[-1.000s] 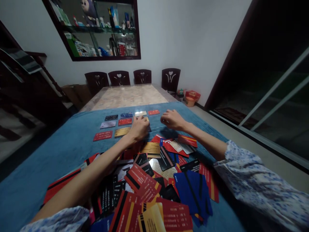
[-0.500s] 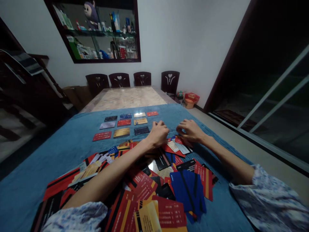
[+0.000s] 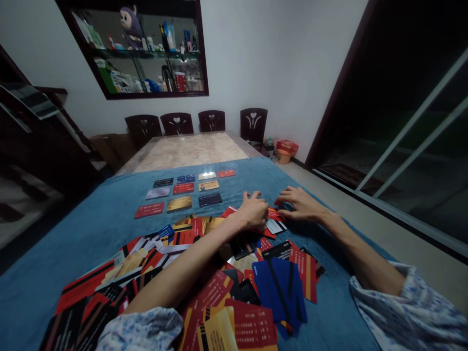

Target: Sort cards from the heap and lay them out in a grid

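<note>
Cards (image 3: 239, 292) of mixed colours lie in a loose, overlapping heap on the near side of the left hand (image 3: 254, 210) and to its left. Left hand: bent over the far part of the heap, fingers curled downward and partly hidden; whether it pinches a card cannot be determined. Right hand (image 3: 298, 204): apart from the left, thumb and fingers spread with a visible gap. A red-orange card (image 3: 274, 213) lies between the hands, at the right thumb; contact unconfirmed. A pale card (image 3: 275, 226) sits just on its near side. Beyond and left of the left hand, ten separate cards (image 3: 183, 188) form three rows, a navy card (image 3: 210, 199) being nearest that hand. Blue cloth (image 3: 106, 207) under them covers part of the counter (image 3: 197, 148).
</note>
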`<control>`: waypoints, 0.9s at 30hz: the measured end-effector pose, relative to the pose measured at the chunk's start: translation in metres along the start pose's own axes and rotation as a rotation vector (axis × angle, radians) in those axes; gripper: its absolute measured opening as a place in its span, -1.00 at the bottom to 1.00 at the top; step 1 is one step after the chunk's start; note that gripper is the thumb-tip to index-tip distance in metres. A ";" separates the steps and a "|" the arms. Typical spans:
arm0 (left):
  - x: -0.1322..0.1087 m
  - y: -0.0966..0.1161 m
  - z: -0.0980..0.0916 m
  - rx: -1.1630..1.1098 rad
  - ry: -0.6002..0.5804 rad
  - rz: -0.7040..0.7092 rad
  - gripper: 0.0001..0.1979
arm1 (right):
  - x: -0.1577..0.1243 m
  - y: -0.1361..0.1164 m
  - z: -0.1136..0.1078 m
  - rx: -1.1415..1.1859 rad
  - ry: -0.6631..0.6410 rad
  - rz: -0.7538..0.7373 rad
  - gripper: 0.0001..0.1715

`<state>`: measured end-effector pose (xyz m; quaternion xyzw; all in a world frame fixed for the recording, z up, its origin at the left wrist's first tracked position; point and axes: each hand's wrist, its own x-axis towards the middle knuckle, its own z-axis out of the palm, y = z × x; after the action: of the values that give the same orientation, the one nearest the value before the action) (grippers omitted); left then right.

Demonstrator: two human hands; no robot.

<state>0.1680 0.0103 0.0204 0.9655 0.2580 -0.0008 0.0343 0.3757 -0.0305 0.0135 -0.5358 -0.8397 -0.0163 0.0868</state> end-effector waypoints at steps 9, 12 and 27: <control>0.003 -0.005 0.006 -0.081 -0.035 -0.050 -0.85 | -0.005 -0.001 -0.003 0.055 -0.172 0.039 -0.49; 0.002 -0.005 0.007 -0.092 -0.018 -0.059 -0.84 | -0.004 -0.004 -0.005 0.069 -0.201 0.061 -0.48; 0.000 -0.015 0.012 -0.014 0.097 -0.028 -0.81 | -0.006 -0.001 -0.002 0.168 -0.039 -0.034 -0.69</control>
<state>0.1606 0.0222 0.0070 0.9604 0.2730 0.0473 0.0286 0.3775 -0.0359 0.0143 -0.5126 -0.8486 0.0634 0.1147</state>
